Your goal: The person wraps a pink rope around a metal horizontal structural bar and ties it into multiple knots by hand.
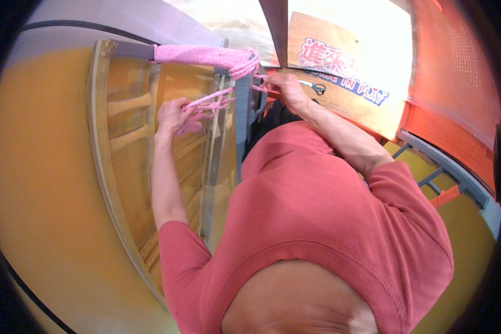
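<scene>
Pink rope (203,57) is wound in close turns around the top bar of a grey and wooden ladder-like frame (98,106), with a thicker bunch near the bar's right end. Left of that end, my left hand (172,118) is closed on a pink strand that runs taut up to the wrapped bar. More loose pink loops hang beside and below this hand. At the frame's right corner my right hand (284,88) pinches rope close to the bunch. Its fingertips are partly hidden by the angle.
Scissors (315,87) with dark handles lie on a wooden board (339,103) with printed lettering, right of my right hand. An orange perforated panel (456,83) stands at the far right. Below it is a grey rack (437,167) with an orange band.
</scene>
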The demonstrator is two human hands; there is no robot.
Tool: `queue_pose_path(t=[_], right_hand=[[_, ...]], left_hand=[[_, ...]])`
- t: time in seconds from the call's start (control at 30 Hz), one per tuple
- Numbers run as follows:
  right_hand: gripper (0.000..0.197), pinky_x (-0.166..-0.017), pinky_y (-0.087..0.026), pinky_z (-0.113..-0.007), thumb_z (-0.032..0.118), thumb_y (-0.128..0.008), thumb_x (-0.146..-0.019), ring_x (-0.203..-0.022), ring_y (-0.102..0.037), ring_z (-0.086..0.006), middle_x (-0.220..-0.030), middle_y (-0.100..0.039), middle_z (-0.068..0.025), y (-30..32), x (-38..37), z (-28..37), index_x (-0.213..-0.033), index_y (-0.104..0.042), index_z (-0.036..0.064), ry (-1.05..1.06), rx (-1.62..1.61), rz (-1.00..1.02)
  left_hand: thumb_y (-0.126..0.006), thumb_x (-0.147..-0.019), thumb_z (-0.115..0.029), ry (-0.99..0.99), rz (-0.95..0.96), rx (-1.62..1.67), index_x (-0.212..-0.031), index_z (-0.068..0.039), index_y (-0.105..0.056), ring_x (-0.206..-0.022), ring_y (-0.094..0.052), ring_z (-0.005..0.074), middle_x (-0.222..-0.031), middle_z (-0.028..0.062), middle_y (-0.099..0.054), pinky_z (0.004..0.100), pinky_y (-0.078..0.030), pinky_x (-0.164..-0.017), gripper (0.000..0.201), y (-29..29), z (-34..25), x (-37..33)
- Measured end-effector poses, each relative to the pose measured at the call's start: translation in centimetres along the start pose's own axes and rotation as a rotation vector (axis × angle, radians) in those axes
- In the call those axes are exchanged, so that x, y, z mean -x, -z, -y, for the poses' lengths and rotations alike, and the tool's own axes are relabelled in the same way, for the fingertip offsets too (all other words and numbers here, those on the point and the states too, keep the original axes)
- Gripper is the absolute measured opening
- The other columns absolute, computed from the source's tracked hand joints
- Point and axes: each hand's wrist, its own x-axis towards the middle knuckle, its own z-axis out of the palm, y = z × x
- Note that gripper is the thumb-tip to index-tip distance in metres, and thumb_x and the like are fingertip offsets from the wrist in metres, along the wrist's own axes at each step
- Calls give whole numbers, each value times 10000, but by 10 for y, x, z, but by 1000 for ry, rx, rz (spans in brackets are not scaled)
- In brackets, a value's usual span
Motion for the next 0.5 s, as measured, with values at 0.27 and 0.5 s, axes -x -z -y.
queue_pose_path(t=[0.27,0.5], right_hand=[[232,-668,-425,-295,177,-505,-922,-593,-453,-131,-580,-416,4,-21,12,33,-733,-542,48,-62,-127,43],[200,-589,-381,-269,170,-529,-894,-528,-417,-109,-575,-416,27,-22,27,43,-774,-577,17,-37,-80,11]], left_hand=[[-730,-791,-191,-26,-61,781,-831,-54,-657,-655,-567,132,-734,64,-614,239,-451,-608,161,-27,-13,-20],[-650,-782,-196,-202,-154,6,-848,-93,-669,-807,-613,257,-845,90,-615,378,-479,-691,123,-1,-19,-22]])
